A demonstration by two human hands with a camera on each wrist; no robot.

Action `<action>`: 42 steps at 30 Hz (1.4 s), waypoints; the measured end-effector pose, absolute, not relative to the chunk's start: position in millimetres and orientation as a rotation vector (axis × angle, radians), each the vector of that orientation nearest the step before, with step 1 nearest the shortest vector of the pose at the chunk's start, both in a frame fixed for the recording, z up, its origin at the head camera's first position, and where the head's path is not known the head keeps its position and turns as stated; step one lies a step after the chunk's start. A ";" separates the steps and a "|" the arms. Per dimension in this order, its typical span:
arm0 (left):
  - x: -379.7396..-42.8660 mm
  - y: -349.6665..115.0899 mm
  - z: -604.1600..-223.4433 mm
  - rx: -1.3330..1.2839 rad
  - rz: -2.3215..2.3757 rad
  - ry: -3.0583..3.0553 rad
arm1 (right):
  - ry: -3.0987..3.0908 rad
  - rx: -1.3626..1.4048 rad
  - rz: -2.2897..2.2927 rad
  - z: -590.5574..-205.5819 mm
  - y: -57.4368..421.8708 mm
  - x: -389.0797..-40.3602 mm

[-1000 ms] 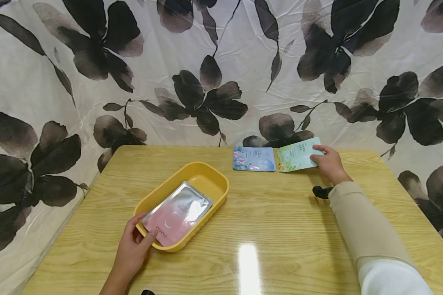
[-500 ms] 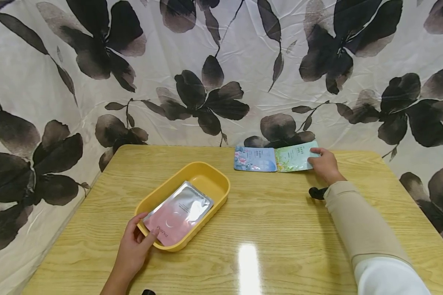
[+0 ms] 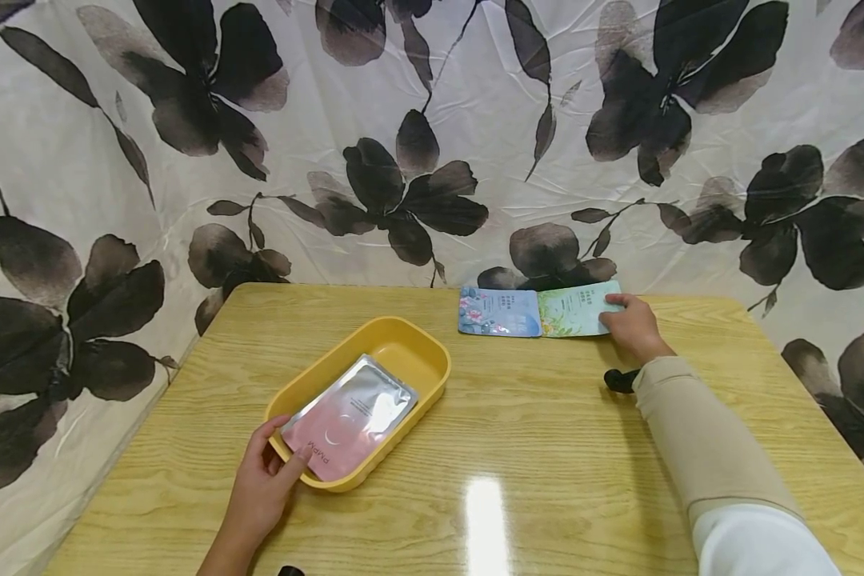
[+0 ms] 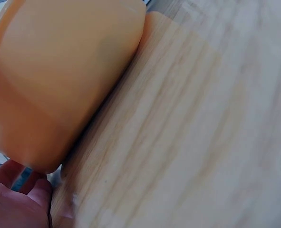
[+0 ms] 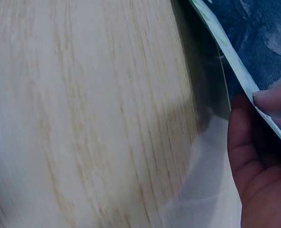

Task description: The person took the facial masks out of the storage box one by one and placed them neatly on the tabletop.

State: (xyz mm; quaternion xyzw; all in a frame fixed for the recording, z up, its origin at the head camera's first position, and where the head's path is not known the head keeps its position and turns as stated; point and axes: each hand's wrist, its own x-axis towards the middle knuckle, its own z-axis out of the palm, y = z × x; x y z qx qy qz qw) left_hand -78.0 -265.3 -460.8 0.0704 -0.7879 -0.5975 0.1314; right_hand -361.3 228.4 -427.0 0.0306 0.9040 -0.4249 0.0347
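My left hand grips the near left end of a yellow plastic basket, thumb over the rim. In the left wrist view the basket's outer wall fills the upper left. A pink and silver face mask packet lies inside the basket. At the far side of the table, my right hand pinches the right end of a light green face mask packet. Its left end meets a blue face mask packet lying flat. The right wrist view shows the green packet's edge between thumb and fingers.
The wooden table ends at its back edge against a hanging cloth printed with dark flowers. A small black object shows at the bottom edge of the head view. Black wrist gear sits beneath the right sleeve.
My right hand has moved slightly left and down, bringing the green packet against the blue one and lower to the table. The left hand keeps its hold on the basket.
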 end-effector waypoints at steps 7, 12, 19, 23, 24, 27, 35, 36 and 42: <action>-79.7 -264.5 -462.5 0.200 -1.742 -2.260 | 2.779 0.074 -1.289 -429.8 228.0 -361.2; -79.4 -264.3 -461.9 0.204 -1.735 -2.270 | 2.769 0.071 -1.256 -428.7 228.4 -360.3; -77.8 -263.3 -460.0 0.236 -1.717 -2.299 | 2.780 0.078 -1.206 -426.3 234.1 -360.8; -77.5 -263.4 -460.1 0.234 -1.708 -2.300 | 2.781 0.092 -1.238 -426.7 237.8 -359.8; -77.5 -263.5 -460.4 0.227 -1.704 -2.299 | 2.781 0.095 -1.251 -427.1 238.7 -359.6; -77.7 -263.4 -460.9 0.212 -1.696 -2.291 | 2.783 0.110 -1.273 -428.6 241.0 -359.4; -77.5 -264.2 -461.0 0.229 -1.713 -2.297 | 2.755 0.134 -1.293 -428.6 246.3 -355.8; -77.7 -264.3 -461.1 0.233 -1.715 -2.298 | 2.751 0.132 -1.301 -428.5 247.0 -355.1; -78.7 -264.4 -462.4 0.196 -1.723 -2.272 | 2.767 0.125 -1.335 -429.3 249.3 -352.1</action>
